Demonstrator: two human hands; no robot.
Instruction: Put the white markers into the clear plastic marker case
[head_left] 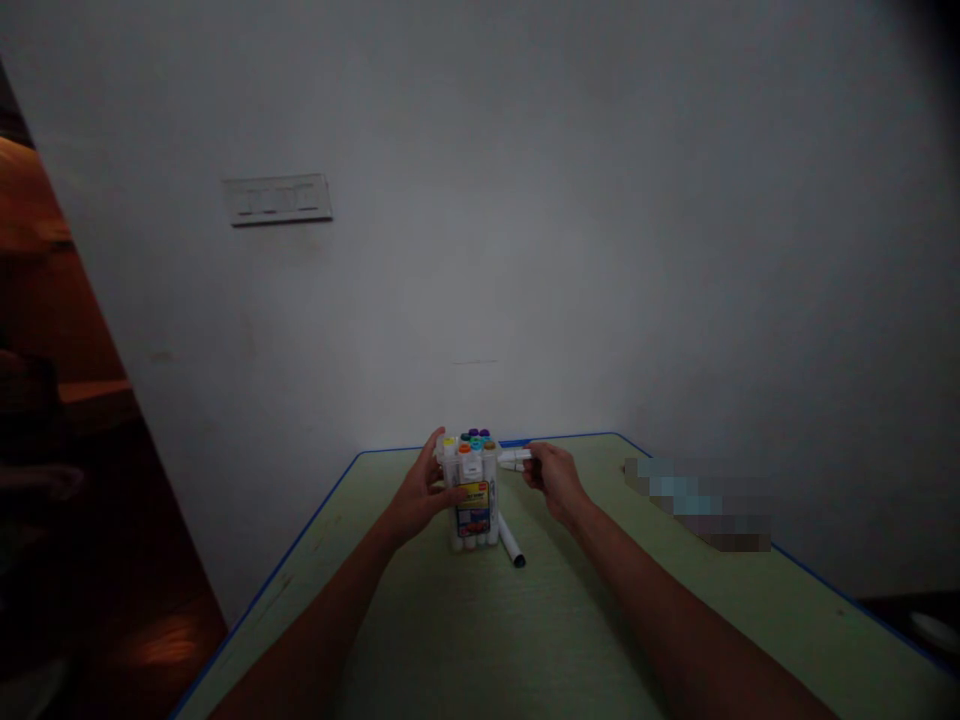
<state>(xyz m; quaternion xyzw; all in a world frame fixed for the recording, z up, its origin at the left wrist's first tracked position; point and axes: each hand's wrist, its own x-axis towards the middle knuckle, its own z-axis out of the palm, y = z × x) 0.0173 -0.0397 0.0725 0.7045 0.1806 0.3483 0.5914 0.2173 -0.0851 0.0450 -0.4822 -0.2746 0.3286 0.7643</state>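
A clear plastic case of markers stands upright on the table, with a yellow and red label on its front and coloured marker ends showing at the top. Around its left side, my left hand grips it, thumb across the front. My right hand pinches a white marker level with the top of the case, pointing left towards it. Whether a second marker is in that grip I cannot tell. Another white marker with a dark end lies on the table, just right of the case's base.
The green table has a blue edge and meets a grey wall at the back. A switch plate is on the wall. A pixelated patch covers something at the table's right. Another person's hand shows dimly at far left.
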